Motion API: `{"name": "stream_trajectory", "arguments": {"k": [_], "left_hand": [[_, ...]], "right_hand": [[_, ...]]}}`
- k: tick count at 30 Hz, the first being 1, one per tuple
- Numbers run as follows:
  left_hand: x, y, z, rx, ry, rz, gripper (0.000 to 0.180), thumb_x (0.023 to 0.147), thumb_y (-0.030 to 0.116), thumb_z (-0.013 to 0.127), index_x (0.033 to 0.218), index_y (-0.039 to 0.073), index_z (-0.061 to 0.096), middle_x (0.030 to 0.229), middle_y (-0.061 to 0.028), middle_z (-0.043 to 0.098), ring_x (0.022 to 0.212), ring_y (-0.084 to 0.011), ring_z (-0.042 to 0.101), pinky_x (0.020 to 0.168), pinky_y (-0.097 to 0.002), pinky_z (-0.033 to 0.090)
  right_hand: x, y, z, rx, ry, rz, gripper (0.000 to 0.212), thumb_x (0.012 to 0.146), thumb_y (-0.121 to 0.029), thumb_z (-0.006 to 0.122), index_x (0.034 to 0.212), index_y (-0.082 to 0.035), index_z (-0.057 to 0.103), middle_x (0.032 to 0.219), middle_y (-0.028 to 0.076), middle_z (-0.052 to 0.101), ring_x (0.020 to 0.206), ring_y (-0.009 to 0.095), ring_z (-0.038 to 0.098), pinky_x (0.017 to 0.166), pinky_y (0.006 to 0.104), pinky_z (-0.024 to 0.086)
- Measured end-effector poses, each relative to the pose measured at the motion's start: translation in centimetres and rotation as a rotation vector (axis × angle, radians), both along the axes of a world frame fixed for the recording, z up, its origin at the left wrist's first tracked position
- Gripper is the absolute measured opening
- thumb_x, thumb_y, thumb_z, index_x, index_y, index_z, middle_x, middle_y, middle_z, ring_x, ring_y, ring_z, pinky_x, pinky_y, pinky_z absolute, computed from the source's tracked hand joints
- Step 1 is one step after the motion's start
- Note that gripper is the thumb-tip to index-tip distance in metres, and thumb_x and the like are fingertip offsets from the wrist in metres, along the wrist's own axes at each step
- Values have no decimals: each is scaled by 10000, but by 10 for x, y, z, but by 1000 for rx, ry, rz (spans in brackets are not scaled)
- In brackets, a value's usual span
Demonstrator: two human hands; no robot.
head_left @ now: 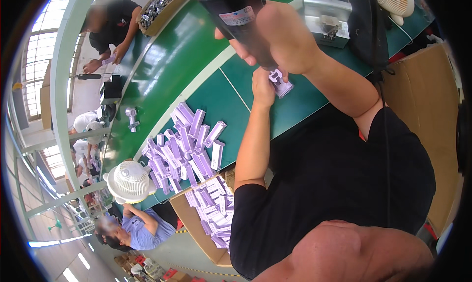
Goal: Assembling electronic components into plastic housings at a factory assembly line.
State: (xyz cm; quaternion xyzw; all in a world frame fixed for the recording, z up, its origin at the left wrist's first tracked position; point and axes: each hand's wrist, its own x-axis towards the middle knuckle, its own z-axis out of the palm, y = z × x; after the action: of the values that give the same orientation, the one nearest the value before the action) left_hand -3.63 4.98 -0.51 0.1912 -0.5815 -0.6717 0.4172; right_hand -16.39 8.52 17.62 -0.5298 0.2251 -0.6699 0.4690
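My right hand (290,41) is wrapped round a black electric screwdriver (238,16), its thick body tilted and its narrow end pointing down. Below that end, my left hand (264,88) grips a small light-purple plastic part (281,86) close above the green worktable (236,90). The screwdriver's tip meets or nearly meets the part; my fingers hide the exact contact. To the left of my left forearm lies a loose heap of light-purple rectangular plastic pieces (184,139).
An open cardboard box (214,252) of similar purple pieces stands below the heap, beside a white fan (129,181). A metal fixture (327,16) sits at the far right. Across the green conveyor (174,46), a co-worker (115,26) handles a part near a box of metal pieces (157,9).
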Motion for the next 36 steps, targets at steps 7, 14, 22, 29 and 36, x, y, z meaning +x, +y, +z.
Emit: {"name": "stream_trajectory", "arguments": {"k": [7, 14, 22, 29, 36], "left_hand": [[-1, 3, 3, 3, 36, 7, 374, 1028, 265, 416, 919, -42, 601, 787, -147, 617, 692, -236, 593, 646, -347, 470], [-4, 9, 15, -50, -86, 90, 395, 1032, 286, 374, 863, 2, 589, 757, -115, 654, 691, -215, 614, 638, -329, 470], [-6, 11, 16, -96, -128, 118, 445, 1042, 316, 358, 865, 3, 619, 729, -96, 657, 680, -199, 619, 630, -320, 465], [-6, -2, 2, -131, -192, 69, 577, 1099, 419, 301, 840, 28, 637, 670, -61, 635, 655, -154, 621, 623, -310, 472], [-25, -41, 32, -21, -298, 255, 608, 1122, 529, 315, 954, 37, 629, 756, -83, 673, 662, -149, 637, 606, -291, 497]], "right_hand": [[2, -5, -11, -39, -22, 49, 608, 982, -611, 635, 986, -5, 692, 730, 18, 613, 590, 72, 558, 556, 217, 450], [0, -7, -22, -96, -22, 87, 634, 978, -629, 626, 977, 3, 682, 731, 26, 611, 593, 74, 557, 560, 218, 451], [0, -5, -21, -103, -23, 103, 643, 977, -637, 620, 975, 3, 678, 725, 27, 611, 587, 76, 555, 549, 220, 445], [-12, -6, 0, -224, -38, 151, 621, 1035, -571, 560, 1146, 34, 646, 898, 126, 687, 637, 93, 574, 557, 232, 482], [-130, 33, 41, -525, -131, 244, 1109, 692, -987, 532, 1291, -55, 583, 813, -11, 547, 690, 120, 497, 581, 274, 402]]}}
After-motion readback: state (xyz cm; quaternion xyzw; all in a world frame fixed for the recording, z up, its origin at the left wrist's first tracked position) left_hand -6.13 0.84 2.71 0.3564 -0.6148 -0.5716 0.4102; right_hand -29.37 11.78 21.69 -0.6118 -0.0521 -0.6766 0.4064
